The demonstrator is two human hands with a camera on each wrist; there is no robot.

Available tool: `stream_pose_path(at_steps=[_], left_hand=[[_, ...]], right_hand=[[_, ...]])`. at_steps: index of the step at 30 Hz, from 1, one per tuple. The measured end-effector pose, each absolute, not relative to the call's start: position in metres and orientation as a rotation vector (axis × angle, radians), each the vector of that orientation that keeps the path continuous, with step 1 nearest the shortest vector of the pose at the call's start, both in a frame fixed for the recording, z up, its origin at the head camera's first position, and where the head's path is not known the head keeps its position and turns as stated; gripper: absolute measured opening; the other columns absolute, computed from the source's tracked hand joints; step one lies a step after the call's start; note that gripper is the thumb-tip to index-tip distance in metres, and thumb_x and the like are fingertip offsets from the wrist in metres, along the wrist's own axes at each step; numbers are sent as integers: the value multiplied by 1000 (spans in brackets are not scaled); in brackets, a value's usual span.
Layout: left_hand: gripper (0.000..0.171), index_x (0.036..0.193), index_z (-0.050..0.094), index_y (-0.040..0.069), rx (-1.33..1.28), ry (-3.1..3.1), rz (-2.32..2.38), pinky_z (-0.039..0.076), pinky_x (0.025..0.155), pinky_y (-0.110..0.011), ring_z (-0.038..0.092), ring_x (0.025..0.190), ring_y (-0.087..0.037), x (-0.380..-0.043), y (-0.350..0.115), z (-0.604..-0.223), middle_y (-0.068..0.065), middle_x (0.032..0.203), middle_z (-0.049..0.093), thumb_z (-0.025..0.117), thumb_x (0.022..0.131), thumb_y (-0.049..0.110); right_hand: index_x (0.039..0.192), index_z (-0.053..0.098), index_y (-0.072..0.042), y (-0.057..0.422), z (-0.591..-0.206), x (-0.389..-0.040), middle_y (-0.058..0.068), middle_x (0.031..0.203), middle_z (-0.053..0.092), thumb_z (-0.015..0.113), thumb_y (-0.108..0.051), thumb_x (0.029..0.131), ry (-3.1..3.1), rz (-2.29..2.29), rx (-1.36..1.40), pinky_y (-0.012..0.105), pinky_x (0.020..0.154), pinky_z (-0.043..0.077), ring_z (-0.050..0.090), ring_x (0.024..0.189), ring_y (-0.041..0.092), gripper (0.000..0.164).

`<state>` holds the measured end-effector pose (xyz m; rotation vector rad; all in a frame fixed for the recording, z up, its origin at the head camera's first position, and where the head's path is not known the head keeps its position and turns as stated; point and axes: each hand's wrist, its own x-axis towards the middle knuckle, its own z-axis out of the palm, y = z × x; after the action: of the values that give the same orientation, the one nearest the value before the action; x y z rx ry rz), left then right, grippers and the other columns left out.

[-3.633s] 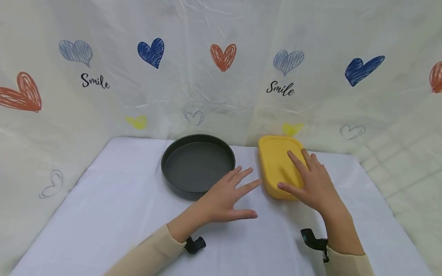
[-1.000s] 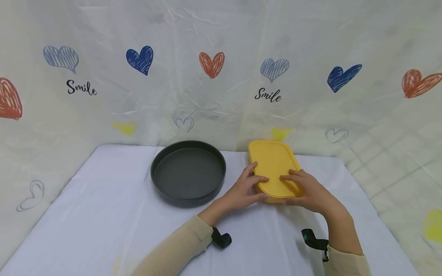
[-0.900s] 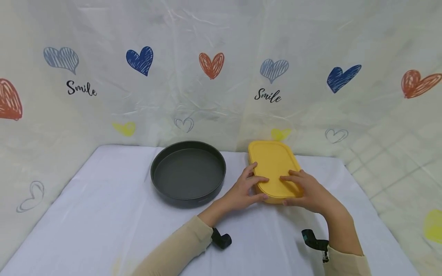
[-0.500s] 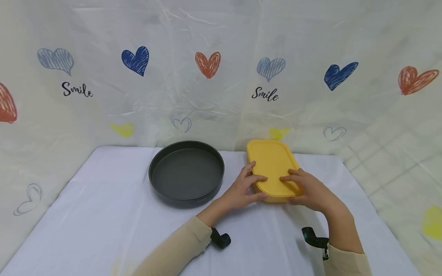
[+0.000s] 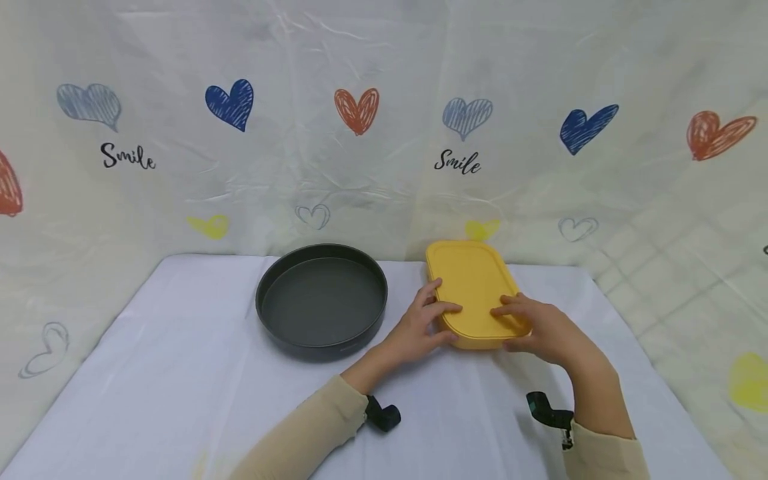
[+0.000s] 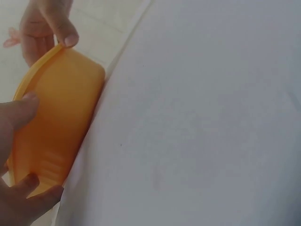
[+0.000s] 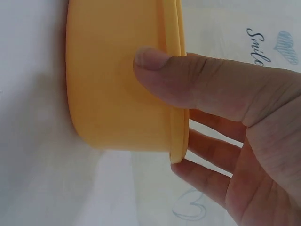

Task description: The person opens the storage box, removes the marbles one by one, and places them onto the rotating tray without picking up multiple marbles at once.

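A yellow food container [image 5: 471, 273] with its lid on stands at the back right of the table. My left hand [image 5: 414, 333] holds it at the near left corner, two fingers along the side and lid and the thumb on the front wall. In the left wrist view its thumb [image 6: 23, 110] presses just below the lid's rim. At the near right corner my right hand [image 5: 549, 333] grips the rim. The right wrist view shows the right thumb [image 7: 164, 77] across the rim onto the wall, the other fingers on the lid side.
A round dark grey pan [image 5: 322, 300] sits left of the container, close to the left forearm. White cloth [image 5: 180, 373] covers the table. Directly behind it rises a pale curtain [image 5: 396, 193] printed with hearts.
Over the longer span my left hand went from beside the pan to the container, and the spread fingers of both hands closed in on it. Lately the right thumb slid slightly rightward along its front.
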<state>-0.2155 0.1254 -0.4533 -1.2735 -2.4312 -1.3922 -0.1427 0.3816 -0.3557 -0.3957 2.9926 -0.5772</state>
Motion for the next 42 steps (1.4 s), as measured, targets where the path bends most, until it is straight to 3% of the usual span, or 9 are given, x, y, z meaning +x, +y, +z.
stream_pose_path(at_steps=[6,14,29,42], left_hand=[[43,132,62,17,-1259,-2412,-1408,36,114,-36,36,144,-27,-217,127,-454,-15,163,15,75,91,26],[42,131,62,19,-1248,-2462,-1392,37,113,-32,40,141,-26,-215,124,-450,-13,164,14,74,92,25],[42,130,62,19,-1230,-2473,-1378,39,112,-32,42,140,-27,-215,125,-452,-13,163,14,75,90,24],[49,134,58,24,-1243,-2465,-1400,41,111,-36,44,139,-28,-215,124,-449,-12,164,11,75,90,37]], right_hand=[[115,74,-16,389,-357,-135,13,133,64,84,-8,77,3110,-514,-489,62,102,41,49,131,44,40],[104,77,-15,393,-385,-127,7,116,71,92,-3,63,3385,-360,-717,52,88,53,63,113,34,46],[98,79,-19,393,-384,-129,2,109,73,92,-4,62,3432,-421,-732,49,85,54,67,107,29,42],[98,78,-18,393,-379,-128,1,107,74,91,-2,62,3455,-476,-745,47,86,52,67,106,27,41]])
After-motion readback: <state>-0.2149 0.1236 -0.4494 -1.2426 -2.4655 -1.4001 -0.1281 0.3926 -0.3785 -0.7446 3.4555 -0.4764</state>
